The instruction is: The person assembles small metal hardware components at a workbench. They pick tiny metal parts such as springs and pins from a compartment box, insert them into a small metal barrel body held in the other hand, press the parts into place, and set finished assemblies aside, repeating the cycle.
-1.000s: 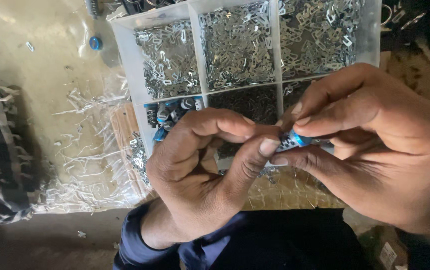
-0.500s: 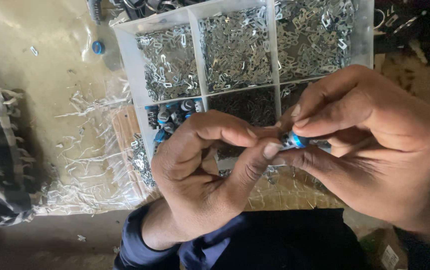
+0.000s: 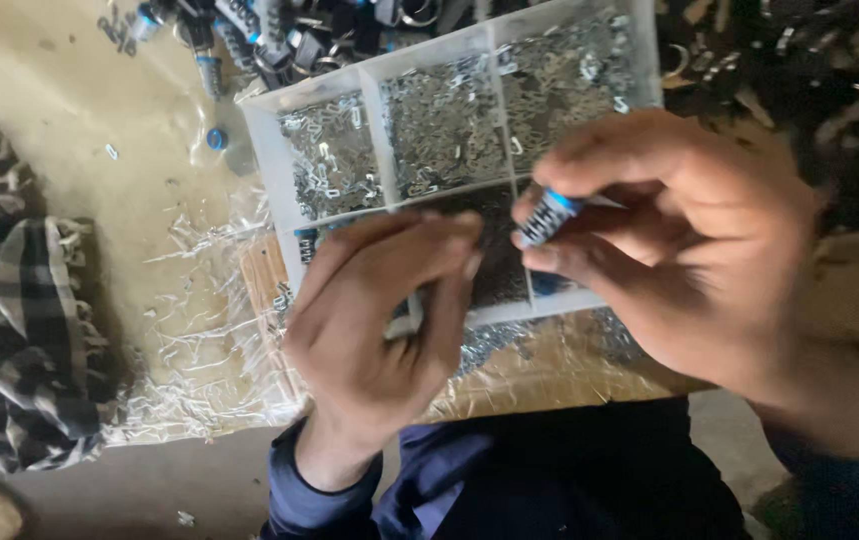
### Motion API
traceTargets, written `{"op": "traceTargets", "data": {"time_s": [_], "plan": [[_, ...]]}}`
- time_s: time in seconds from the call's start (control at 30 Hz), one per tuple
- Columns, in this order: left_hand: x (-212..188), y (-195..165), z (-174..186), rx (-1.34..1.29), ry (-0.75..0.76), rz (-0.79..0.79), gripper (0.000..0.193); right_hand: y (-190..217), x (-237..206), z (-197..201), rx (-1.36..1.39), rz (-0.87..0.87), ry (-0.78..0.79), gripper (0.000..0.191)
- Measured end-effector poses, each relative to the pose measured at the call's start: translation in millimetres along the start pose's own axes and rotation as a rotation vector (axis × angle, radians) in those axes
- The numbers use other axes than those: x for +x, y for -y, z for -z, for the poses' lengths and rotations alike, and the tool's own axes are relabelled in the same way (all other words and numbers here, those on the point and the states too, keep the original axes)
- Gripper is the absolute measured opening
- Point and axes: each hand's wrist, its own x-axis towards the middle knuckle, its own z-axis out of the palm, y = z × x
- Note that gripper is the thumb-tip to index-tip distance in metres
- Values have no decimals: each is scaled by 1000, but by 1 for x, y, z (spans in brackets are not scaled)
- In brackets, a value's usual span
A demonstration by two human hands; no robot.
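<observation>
Right hand point(image 3: 689, 240): pinched small blue-banded part point(image 3: 549, 215) at fingertips, above divided tray point(image 3: 269, 165).
Left hand point(image 3: 389, 330): fingers curled narrow; contents unclear, blurred.
Tray: clips sorted by compartment, within reach.

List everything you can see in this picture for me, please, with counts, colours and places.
Compartment tray: one, clear plastic, top centre, holding small silvery metal parts, too many to count.
Small cylindrical part: one, blue and silver, pinched in the right fingertips.
Loose blue-and-dark parts: several, behind the tray at the top edge.
Blue cap: one, left of the tray.
Plastic sheet: one, clear and crinkled, under the tray.
Checked cloth: one, black and white, far left.
Left hand: fingertips pinched together in front of the tray; blurred, so any contents are unclear.
Right hand: holding the cylindrical part.
</observation>
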Motion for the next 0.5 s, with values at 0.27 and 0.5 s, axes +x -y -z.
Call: {"op": "traceTargets", "data": {"time_s": [0.27,0.5], "plan": [[15,-58,24,193,610,-309,16,54,-113,52,400,-204,-342,38],[104,-73,-121,427,361,-732,9,-28,-297,32,572,-437,-472,43]]}}
